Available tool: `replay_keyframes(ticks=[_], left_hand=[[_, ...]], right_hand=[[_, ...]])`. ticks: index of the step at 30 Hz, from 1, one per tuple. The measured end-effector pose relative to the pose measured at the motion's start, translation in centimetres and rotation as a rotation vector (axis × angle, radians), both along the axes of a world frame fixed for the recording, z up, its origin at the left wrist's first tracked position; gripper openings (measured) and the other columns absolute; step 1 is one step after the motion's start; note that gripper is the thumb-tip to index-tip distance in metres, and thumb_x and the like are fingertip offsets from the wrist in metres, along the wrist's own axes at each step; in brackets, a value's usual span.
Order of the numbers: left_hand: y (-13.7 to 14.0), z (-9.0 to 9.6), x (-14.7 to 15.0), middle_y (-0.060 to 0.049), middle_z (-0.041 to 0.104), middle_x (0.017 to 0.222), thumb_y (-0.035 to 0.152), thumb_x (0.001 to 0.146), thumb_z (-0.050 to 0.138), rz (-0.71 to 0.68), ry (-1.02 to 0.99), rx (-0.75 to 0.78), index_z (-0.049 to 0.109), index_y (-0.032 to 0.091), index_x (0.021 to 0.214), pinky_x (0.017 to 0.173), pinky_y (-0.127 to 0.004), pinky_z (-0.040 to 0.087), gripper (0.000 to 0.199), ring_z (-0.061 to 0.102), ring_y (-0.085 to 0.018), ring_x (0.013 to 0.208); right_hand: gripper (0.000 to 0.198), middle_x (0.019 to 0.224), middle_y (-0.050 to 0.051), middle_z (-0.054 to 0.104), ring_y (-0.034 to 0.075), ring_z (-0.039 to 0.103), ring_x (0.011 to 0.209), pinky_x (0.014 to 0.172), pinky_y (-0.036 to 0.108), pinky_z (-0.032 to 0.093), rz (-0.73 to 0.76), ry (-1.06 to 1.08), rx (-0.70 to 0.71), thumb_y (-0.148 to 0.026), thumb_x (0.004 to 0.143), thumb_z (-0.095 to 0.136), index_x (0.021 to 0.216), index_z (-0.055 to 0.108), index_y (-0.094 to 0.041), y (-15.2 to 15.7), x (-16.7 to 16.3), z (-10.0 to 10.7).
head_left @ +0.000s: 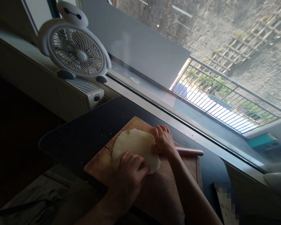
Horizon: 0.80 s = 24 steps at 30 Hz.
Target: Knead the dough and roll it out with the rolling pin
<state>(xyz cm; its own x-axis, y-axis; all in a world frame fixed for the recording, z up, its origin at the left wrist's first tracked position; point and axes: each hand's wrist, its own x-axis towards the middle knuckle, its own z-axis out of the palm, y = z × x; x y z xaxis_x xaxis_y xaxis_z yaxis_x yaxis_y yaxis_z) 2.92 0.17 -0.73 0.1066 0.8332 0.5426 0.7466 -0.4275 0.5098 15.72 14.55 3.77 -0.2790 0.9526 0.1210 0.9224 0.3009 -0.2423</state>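
A flat, roughly round sheet of pale dough (133, 142) lies on a wooden board (98, 165). My left hand (132, 167) is at its near edge, fingers bent over the dough and thumb pointing right. At the right edge of the sheet is my right hand (163, 137), its fingers curled and its thumb hidden. A smooth wooden rolling pin (189, 151) passes under my right wrist. One end of the pin rests by the dough's right side, and the other sticks out past the board's right part.
The board sits on a dark table (79, 134) with rounded corners. Behind it runs a window sill (140, 106), with a balcony railing (208, 103) outside. A white figure-shaped fan (81, 56) stands on a radiator (84, 87) at the back left.
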Motion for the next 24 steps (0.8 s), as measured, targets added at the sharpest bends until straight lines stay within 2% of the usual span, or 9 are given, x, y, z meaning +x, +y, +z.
replay_keyframes(ticks=[4, 6, 8, 11, 14, 16, 19, 22, 24], left_hand=[[-0.2, 0.1, -0.3, 0.0, 0.056, 0.09, 0.017, 0.081, 0.057, -0.005, 0.013, -0.018, 0.065, 0.026, 0.093, 0.107, -0.051, 0.024, 0.017, 0.05, -0.018, 0.092], [-0.2, 0.2, -0.2, 0.0, 0.056, 0.091, 0.018, 0.081, 0.058, -0.015, 0.044, -0.048, 0.064, 0.026, 0.096, 0.107, -0.05, 0.024, 0.018, 0.049, -0.018, 0.093], [0.0, 0.4, 0.4, -0.001, 0.056, 0.093, 0.018, 0.08, 0.059, 0.011, 0.083, -0.084, 0.063, 0.025, 0.097, 0.107, -0.051, 0.024, 0.019, 0.048, -0.019, 0.096], [0.6, 0.9, 1.8, -0.002, 0.055, 0.091, 0.016, 0.083, 0.053, 0.058, 0.137, -0.134, 0.063, 0.024, 0.092, 0.104, -0.051, 0.027, 0.016, 0.048, -0.019, 0.095], [0.8, 1.4, 2.8, -0.001, 0.056, 0.09, 0.013, 0.086, 0.047, 0.002, 0.16, -0.15, 0.063, 0.024, 0.087, 0.104, -0.05, 0.026, 0.019, 0.048, -0.018, 0.093], [0.3, 1.4, 2.6, 0.0, 0.056, 0.09, 0.014, 0.086, 0.047, -0.134, 0.179, -0.098, 0.062, 0.024, 0.09, 0.106, -0.05, 0.023, 0.018, 0.048, -0.017, 0.092], [-0.8, 1.1, 0.8, 0.001, 0.057, 0.089, 0.02, 0.086, 0.05, -0.349, 0.203, 0.021, 0.062, 0.026, 0.095, 0.109, -0.05, 0.019, 0.016, 0.049, -0.016, 0.093], [-1.6, 1.0, -1.3, 0.001, 0.058, 0.091, 0.024, 0.086, 0.053, -0.338, 0.154, 0.004, 0.063, 0.027, 0.096, 0.109, -0.05, 0.017, 0.014, 0.049, -0.017, 0.094], [-1.6, 1.3, -1.8, 0.0, 0.058, 0.092, 0.024, 0.085, 0.054, -0.306, 0.12, -0.043, 0.063, 0.027, 0.095, 0.108, -0.05, 0.019, 0.014, 0.049, -0.018, 0.096]], right_hand=[[0.037, 0.133, 0.004, 0.048, 0.024, 0.023, 0.135, 0.104, 0.043, 0.029, 0.097, -0.029, 0.107, -0.032, 0.095, 0.029, 0.122, 0.054, -0.027, -6.8, 2.5, -1.1], [0.036, 0.133, 0.003, 0.048, 0.024, 0.021, 0.136, 0.105, 0.043, 0.027, 0.101, -0.041, 0.153, -0.029, 0.094, 0.031, 0.122, 0.054, -0.026, -7.6, 3.0, -1.4], [0.037, 0.131, 0.004, 0.05, 0.025, 0.023, 0.135, 0.104, 0.043, 0.028, 0.064, -0.028, 0.155, -0.029, 0.095, 0.029, 0.121, 0.055, -0.025, -5.8, 2.4, -1.2], [0.038, 0.123, 0.007, 0.056, 0.026, 0.033, 0.13, 0.101, 0.043, 0.033, -0.009, 0.002, 0.078, -0.032, 0.095, 0.027, 0.112, 0.06, -0.023, -0.9, 1.1, -0.6], [0.033, 0.116, 0.006, 0.059, 0.023, 0.041, 0.123, 0.102, 0.043, 0.032, 0.049, -0.023, 0.052, -0.029, 0.094, 0.031, 0.105, 0.062, -0.023, 1.1, 1.2, 0.0], [0.032, 0.114, 0.006, 0.06, 0.021, 0.043, 0.121, 0.105, 0.043, 0.029, 0.115, -0.047, 0.082, -0.026, 0.093, 0.033, 0.105, 0.062, -0.023, -0.5, 2.4, -0.2], [0.034, 0.122, 0.008, 0.056, 0.022, 0.035, 0.128, 0.107, 0.043, 0.027, 0.139, -0.058, 0.14, -0.026, 0.093, 0.032, 0.111, 0.06, -0.02, -5.6, 5.3, -1.1], [0.034, 0.131, 0.007, 0.049, 0.023, 0.025, 0.134, 0.105, 0.043, 0.031, 0.096, -0.052, 0.162, -0.026, 0.092, 0.035, 0.118, 0.057, -0.021, -9.6, 7.1, -2.0], [0.034, 0.132, 0.005, 0.048, 0.024, 0.025, 0.134, 0.104, 0.043, 0.031, 0.052, -0.036, 0.176, -0.025, 0.091, 0.036, 0.117, 0.057, -0.023, -9.7, 6.7, -2.0]])
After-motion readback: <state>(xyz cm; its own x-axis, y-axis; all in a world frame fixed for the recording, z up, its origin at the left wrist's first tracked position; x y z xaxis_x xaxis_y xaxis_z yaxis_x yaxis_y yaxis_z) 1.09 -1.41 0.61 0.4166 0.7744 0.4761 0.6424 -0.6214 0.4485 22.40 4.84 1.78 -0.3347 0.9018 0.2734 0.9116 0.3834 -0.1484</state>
